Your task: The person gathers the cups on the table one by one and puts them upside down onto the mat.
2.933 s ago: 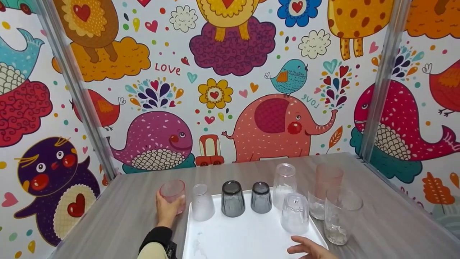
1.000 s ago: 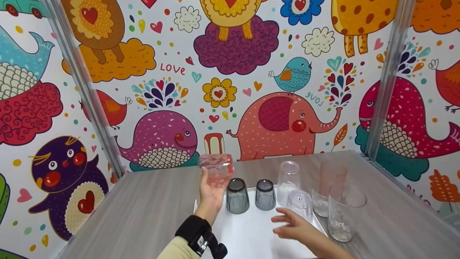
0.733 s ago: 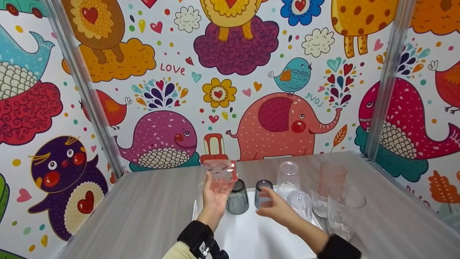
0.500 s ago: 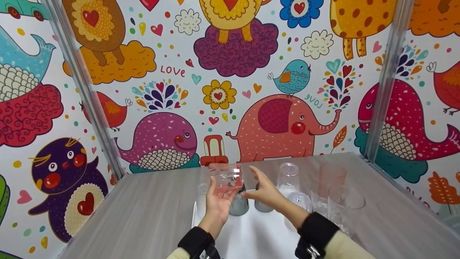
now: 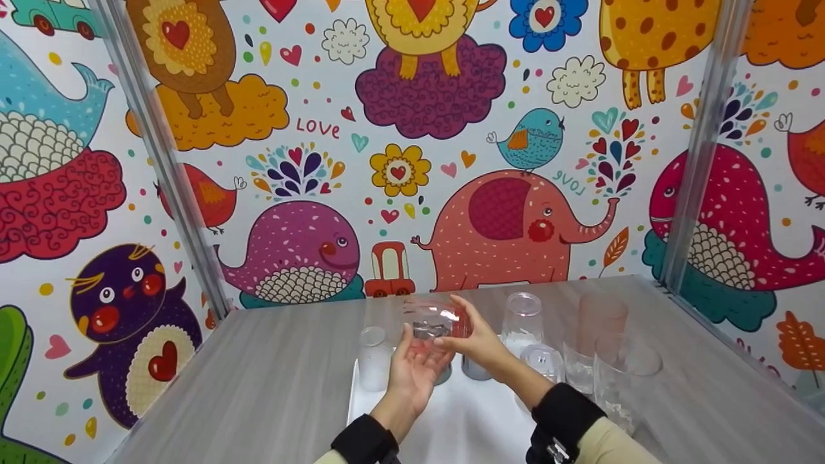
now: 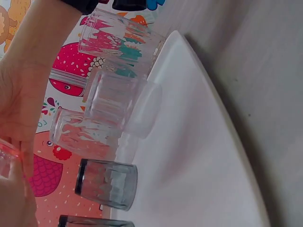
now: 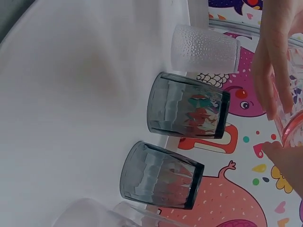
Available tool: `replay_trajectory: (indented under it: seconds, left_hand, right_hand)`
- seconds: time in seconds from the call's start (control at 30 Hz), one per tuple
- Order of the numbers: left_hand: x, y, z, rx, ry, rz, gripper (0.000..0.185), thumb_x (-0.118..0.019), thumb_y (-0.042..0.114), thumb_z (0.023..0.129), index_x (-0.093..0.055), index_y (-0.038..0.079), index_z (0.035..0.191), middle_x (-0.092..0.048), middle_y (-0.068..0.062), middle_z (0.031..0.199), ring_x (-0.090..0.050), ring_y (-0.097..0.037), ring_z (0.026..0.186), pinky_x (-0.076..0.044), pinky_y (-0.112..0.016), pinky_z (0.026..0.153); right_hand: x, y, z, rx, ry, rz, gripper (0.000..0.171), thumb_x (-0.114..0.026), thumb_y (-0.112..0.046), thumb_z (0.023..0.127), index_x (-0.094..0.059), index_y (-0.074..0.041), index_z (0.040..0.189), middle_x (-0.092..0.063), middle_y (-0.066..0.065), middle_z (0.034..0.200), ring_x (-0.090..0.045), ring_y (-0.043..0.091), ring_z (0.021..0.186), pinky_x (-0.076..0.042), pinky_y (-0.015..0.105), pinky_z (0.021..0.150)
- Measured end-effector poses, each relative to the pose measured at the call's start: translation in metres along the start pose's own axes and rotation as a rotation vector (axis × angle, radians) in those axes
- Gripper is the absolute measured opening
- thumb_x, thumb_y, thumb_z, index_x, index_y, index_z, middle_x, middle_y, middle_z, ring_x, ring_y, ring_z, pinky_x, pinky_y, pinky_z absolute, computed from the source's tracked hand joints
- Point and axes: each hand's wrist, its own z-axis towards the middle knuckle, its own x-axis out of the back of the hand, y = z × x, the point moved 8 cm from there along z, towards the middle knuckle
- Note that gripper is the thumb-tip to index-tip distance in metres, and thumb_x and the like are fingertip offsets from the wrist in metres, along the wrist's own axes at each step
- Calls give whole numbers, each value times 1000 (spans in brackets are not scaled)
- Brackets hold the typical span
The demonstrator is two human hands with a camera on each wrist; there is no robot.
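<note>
A pink-tinted glass is held in the air over the back of the white tray, tipped on its side. My left hand grips it from below, thumb on the near side. My right hand curls round its right end from above. In the right wrist view the pink glass shows at the right edge with fingers across it. Two upside-down grey glasses stand on the tray just below the hands, mostly hidden in the head view.
An upside-down frosted glass stands at the tray's back left. Clear glasses stand at its right. Off the tray to the right stand a tall pink glass and a tall clear glass. Patterned walls enclose the grey table.
My left hand lifted the pink glass from the table left of the tray and carried it right, over the tray. My right hand rose from the tray and took hold; the glass tipped.
</note>
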Motion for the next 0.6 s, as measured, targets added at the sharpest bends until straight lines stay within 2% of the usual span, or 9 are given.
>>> replay_trajectory:
  seconds: [0.2, 0.3, 0.43, 0.53, 0.6]
  left_hand:
    - [5, -6, -3, 50, -8, 94, 77, -48, 53, 74, -16, 7, 126, -37, -15, 120, -50, -24, 98, -40, -35, 83]
    - [10, -6, -6, 58, -10, 174, 83, -49, 55, 73, -12, 6, 129, -30, -18, 127, -41, -30, 109, -38, -37, 86]
    - [18, 2, -7, 30, 7, 261, 87, -47, 54, 74, -4, 5, 132, -18, -20, 134, -25, -34, 118, -31, -39, 91]
    - [28, 10, -7, 16, 52, 305, 92, -48, 55, 72, 1, 7, 133, -16, -20, 135, -24, -35, 119, -30, -40, 92]
    - [34, 14, -6, 13, 59, 322, 92, -49, 55, 73, 3, 8, 133, -15, -20, 135, -21, -35, 120, -30, -40, 92]
  right_hand:
    - [4, 0, -4, 9, 19, 1, 73, -68, -27, 67, -26, -14, 125, -38, 11, 116, -42, 26, 102, -41, 36, 81]
    - [7, -4, -6, 27, 11, -7, 70, -68, -26, 67, -28, -12, 123, -40, 11, 115, -44, 26, 99, -43, 34, 79]
    - [12, -13, -11, 1, 11, -54, 67, -67, -24, 68, -29, -11, 122, -40, 12, 115, -43, 27, 100, -41, 38, 80]
    - [17, -17, -14, -39, 8, -110, 65, -68, -23, 67, -32, -11, 121, -40, 13, 115, -41, 27, 100, -39, 43, 82]
    - [21, -19, -14, -53, -4, -158, 65, -68, -22, 67, -33, -10, 120, -42, 12, 113, -41, 26, 99, -39, 44, 82]
